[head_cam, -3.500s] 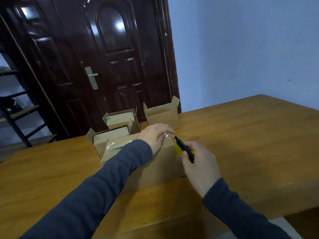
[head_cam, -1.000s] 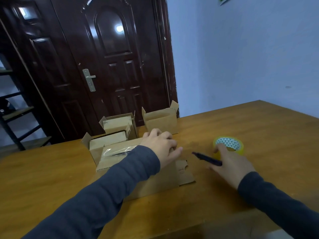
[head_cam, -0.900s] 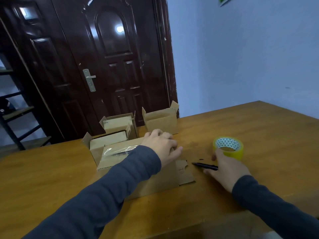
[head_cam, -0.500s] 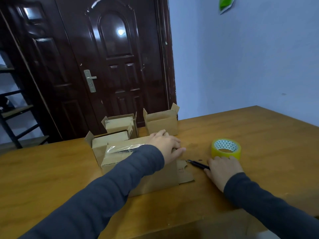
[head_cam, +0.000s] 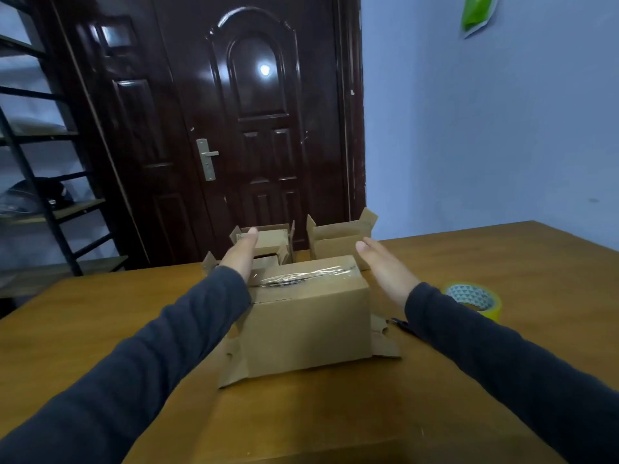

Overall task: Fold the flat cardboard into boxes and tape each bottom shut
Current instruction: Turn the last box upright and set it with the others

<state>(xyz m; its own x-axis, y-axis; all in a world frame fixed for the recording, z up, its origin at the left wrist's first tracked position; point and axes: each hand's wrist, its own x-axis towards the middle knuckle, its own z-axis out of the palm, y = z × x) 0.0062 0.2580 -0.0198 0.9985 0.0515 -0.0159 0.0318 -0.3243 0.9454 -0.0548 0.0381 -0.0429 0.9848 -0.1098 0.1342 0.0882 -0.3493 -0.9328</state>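
Taped box (head_cam: 308, 316) sits mid-worktop (head_cam: 335, 413), sealed face up. Clear tape strip (head_cam: 301, 275) runs along the top seam. Its lower flaps (head_cam: 234, 373) splay out on the wood at the left and right ends.

Left hand (head_cam: 239, 254): flat, fingers straight and together, holding nothing. It is at the box's far-left top corner, with the wrist overlapping that corner. Can't tell if it actually touches the cardboard.

Right hand (head_cam: 382, 266): also flat and empty, fingers straight, palm turned in toward the box. It is just off the box's far-right top corner; contact unclear here too.

So the box lies between the two hands, nearer the camera than both palms.

Tape roll (head_cam: 474, 299), yellow: right of the box, beyond the right sleeve, flat on the worktop.
Black tool (head_cam: 400, 324): right of the box, just past the right flap, mostly hidden by the sleeve.
Behind the box: right-rear open box (head_cam: 338, 241) and left-rear open box (head_cam: 268, 237), flaps up. Another box below the latter is mostly hidden by the left hand.
Far behind the box: dark door (head_cam: 254, 112). Shelf rack (head_cam: 40, 162) is far left of it.
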